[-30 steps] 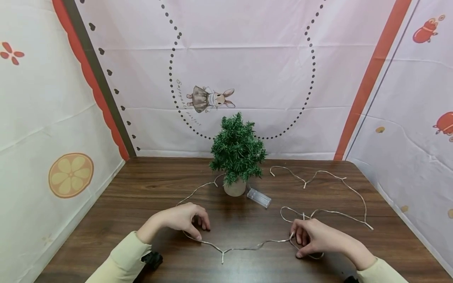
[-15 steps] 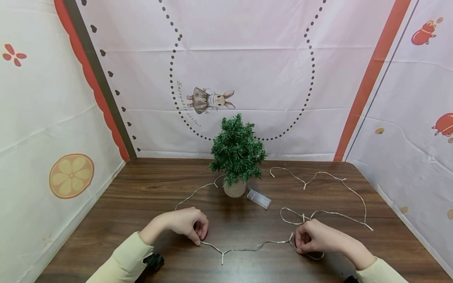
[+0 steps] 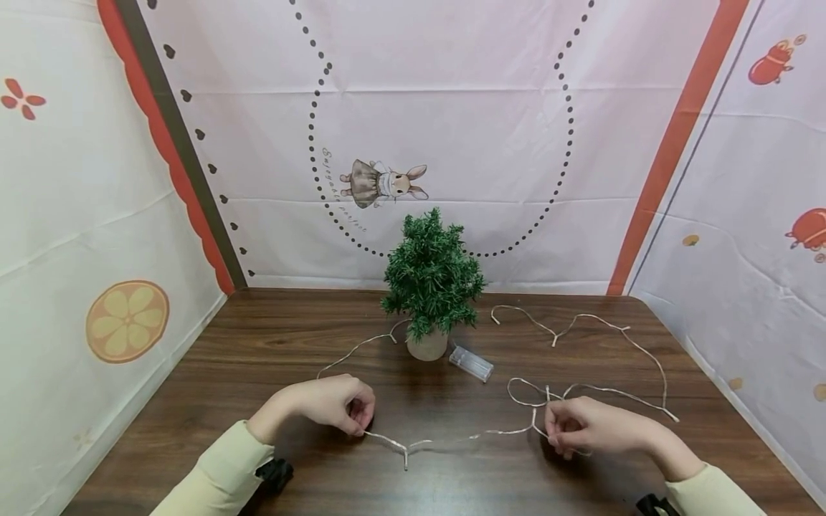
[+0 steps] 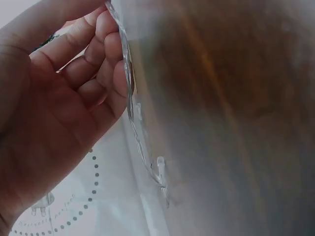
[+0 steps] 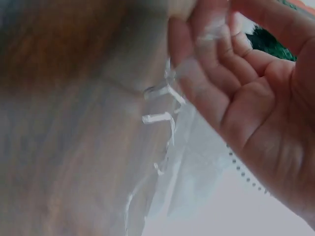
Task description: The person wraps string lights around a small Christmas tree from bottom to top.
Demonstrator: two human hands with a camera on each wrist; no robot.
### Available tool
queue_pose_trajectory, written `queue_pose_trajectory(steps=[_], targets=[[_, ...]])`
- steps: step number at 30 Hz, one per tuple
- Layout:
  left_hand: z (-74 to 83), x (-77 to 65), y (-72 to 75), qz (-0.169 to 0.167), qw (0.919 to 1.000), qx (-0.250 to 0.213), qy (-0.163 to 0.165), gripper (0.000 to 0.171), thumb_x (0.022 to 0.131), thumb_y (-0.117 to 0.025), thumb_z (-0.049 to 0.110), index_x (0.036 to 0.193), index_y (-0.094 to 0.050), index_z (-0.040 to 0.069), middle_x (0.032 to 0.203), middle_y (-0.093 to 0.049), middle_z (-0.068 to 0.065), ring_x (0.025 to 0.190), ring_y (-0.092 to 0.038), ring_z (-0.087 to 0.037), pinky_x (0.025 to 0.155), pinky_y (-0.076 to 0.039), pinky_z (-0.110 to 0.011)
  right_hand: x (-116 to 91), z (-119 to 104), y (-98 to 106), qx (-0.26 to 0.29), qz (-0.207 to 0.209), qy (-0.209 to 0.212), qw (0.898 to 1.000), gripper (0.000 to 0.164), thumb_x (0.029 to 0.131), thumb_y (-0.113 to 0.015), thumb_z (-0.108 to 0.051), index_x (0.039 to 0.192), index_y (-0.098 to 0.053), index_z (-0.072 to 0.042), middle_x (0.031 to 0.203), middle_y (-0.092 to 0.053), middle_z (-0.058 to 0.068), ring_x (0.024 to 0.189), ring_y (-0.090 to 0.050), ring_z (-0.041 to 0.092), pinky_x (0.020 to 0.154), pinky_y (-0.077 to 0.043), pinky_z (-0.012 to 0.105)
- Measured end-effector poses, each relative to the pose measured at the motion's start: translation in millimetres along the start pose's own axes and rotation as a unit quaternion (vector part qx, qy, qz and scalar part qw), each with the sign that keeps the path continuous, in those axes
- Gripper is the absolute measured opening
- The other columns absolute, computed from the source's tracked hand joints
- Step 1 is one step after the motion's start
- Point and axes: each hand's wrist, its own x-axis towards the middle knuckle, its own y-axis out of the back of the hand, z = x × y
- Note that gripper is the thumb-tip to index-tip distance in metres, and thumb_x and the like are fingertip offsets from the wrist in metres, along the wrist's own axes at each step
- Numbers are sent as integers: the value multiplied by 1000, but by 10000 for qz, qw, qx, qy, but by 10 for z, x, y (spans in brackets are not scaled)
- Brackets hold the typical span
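A thin clear string of fairy lights (image 3: 405, 453) with small bulbs runs over the table in front of a small artificial pine tree (image 3: 434, 276). Between thumb and fingertips, my left hand (image 3: 334, 401) pinches the string left of the tree. My right hand (image 3: 594, 426) pinches another part of it at the right. The stretch between both hands hangs slightly off the tabletop. In the left wrist view the wire (image 4: 130, 105) passes along the curled fingers; blur covers part of the right wrist view, where bulbs (image 5: 156, 118) show below the fingertips.
A clear battery box (image 3: 472, 363) lies right of the tree's pale pot (image 3: 427, 347). More of the string loops over the right side of the brown table (image 3: 258, 337). Printed cloth (image 3: 452, 122) hangs close behind and at both sides.
My left thumb and fingers, apart at first, have come together on the string. My right hand has also pinched it and moved slightly right. The stretch between them has risen.
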Motion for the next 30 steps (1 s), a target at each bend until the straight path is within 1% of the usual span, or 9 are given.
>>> queue_pose_trajectory(steps=[3,9,12,15,18,20,22,26,30], targets=[[-8,-27,61,68,9998,-206,-37,15,77,-72,9,78,-62,21,80,-56,10,70,-56,1,62,-51,-18,-36,-15,102,371,1,125,9992,6,94,-54,-1,93,-56,-7,75,-61,12,68,-62,4,57,-55,30],[13,-85,241,321,9943,-1008,-103,14,84,-64,2,82,-59,15,81,-62,6,80,-67,-8,73,-56,-28,-133,-83,331,328,268,302,9986,10,95,-54,-3,96,-63,-8,70,-58,17,62,-58,7,53,-52,31],[26,-110,334,604,9922,-1068,-242,11,86,-63,4,85,-58,14,81,-62,3,82,-67,-10,76,-56,-29,-196,-137,452,211,490,239,9983,15,95,-52,-2,98,-65,-10,70,-57,16,59,-53,6,48,-48,29],[32,-124,426,940,9908,-910,-335,7,88,-63,9,88,-58,14,82,-62,1,82,-65,-11,71,-56,-29,-263,-205,574,75,721,179,9972,17,95,-52,-1,97,-66,-10,68,-53,13,54,-45,11,44,-42,27],[47,-132,524,1228,9878,-927,-261,4,90,-62,10,91,-58,11,85,-62,-4,83,-64,-17,71,-55,-30,-321,-255,691,3,857,105,9963,19,95,-50,1,97,-66,-10,67,-49,12,49,-37,14,41,-37,26],[64,-143,597,1387,9842,-1083,-214,4,91,-61,9,92,-57,8,87,-62,-9,84,-64,-21,72,-55,-31,-352,-279,754,-100,1002,34,9949,19,95,-51,1,95,-65,-11,66,-47,11,49,-35,14,41,-36,26],[69,-157,659,1586,9796,-1221,-203,6,91,-61,9,93,-57,6,88,-62,-12,83,-64,-23,73,-54,-30,-378,-286,806,-284,1178,60,9926,20,94,-51,2,93,-65,-12,67,-49,9,50,-39,12,43,-39,26],[32,-183,742,2087,9685,-1321,-313,6,92,-61,10,93,-55,8,84,-62,-15,79,-63,-20,66,-52,-27,-438,-291,882,-592,1565,102,9859,21,92,-53,4,90,-64,-14,70,-55,5,60,-51,10,50,-43,27],[-9,-201,781,2614,9541,-1432,-304,5,93,-59,9,94,-54,7,83,-60,-19,76,-61,-18,64,-51,-29,-516,-275,959,-722,1865,54,9798,22,92,-52,5,90,-64,-14,73,-59,-4,62,-54,9,51,-44,27]])
